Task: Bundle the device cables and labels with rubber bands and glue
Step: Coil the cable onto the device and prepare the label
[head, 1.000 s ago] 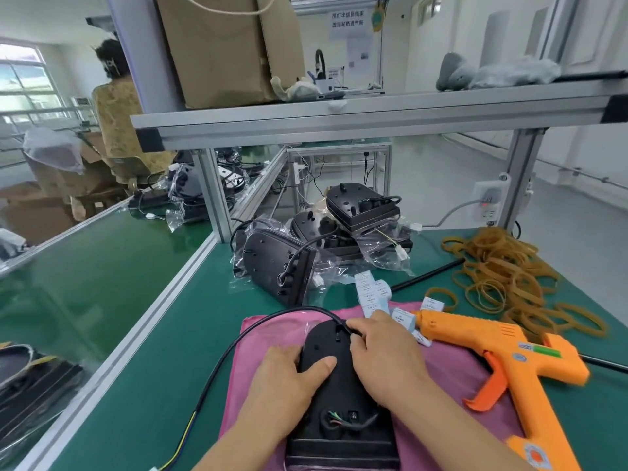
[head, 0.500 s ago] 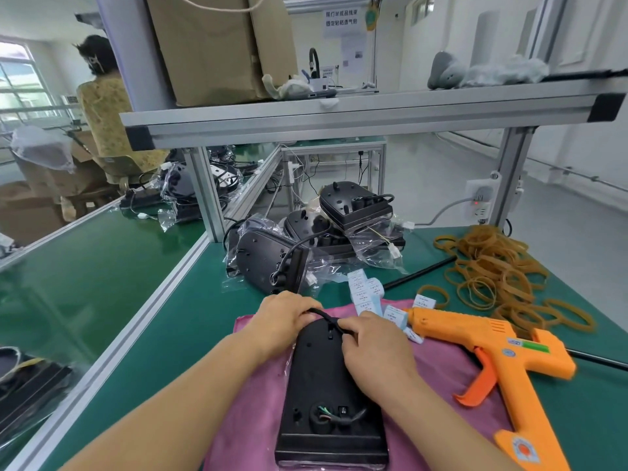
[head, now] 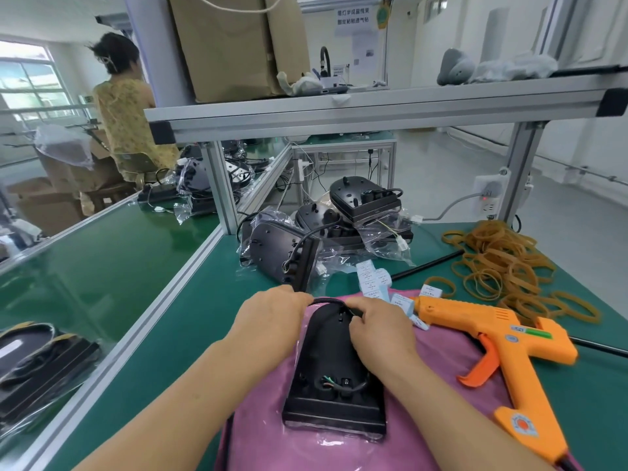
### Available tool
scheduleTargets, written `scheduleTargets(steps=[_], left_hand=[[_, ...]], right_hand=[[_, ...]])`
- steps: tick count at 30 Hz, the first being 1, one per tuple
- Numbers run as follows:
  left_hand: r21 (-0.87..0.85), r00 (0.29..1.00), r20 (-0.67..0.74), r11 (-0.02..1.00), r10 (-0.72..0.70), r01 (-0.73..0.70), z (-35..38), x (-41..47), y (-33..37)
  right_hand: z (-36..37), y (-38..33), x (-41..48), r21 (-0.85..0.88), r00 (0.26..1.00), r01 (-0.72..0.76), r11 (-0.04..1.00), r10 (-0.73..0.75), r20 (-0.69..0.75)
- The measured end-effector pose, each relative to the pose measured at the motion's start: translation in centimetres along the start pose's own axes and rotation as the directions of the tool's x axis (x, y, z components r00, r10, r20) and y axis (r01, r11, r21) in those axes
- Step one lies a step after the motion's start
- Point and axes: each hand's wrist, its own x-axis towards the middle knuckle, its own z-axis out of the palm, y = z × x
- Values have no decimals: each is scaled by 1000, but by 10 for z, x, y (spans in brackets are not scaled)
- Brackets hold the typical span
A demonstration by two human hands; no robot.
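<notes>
Since a second ago the left hand [head: 272,317] has left the side of the device [head: 334,365] and gone up to its far end, and the long loop of cable [head: 327,301] that trailed off leftward across the table [head: 163,351] is no longer there. Both hands now meet at that far end. The left hand's fingers are curled over the cable where it arches past the device's rounded tip, and the right hand [head: 377,329] pinches the same cable just at the tip's right side.

The device lies flat on a pink cloth [head: 452,365], back up, its wide end toward the person (a few short wires show in a recess there). Just right of the cloth's far corner sit loose labels [head: 372,282], some touching the nozzle end of an orange glue gun [head: 503,338] that lies on its side across the cloth and table. Beyond the gun is a heap of rubber bands [head: 503,263]. Farther back, more devices in clear bags [head: 323,232] are piled against the frame post.
</notes>
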Motion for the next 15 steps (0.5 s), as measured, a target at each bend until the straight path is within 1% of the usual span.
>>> scheduleTargets(steps=[5, 8, 10, 12, 15], left_hand=[[73, 996, 31, 994, -86, 84, 5, -2, 21], [85, 981, 115, 985, -157, 148, -2, 9, 27], [44, 971, 160, 984, -179, 174, -9, 12, 29], [-44, 961, 212, 981, -175, 189, -20, 11, 30], [-156, 944, 291, 966, -153, 204, -37, -4, 31]], right_hand=[[-7, -3, 9, -50, 998, -8, 999, 11, 66], [-12, -6, 20, -99, 997, -14, 995, 21, 68], [-6, -6, 22, -81, 999, 0, 997, 3, 32], [2, -5, 20, -87, 999, 33, 996, -33, 0], [9, -3, 22, -118, 998, 62, 991, -61, 17]])
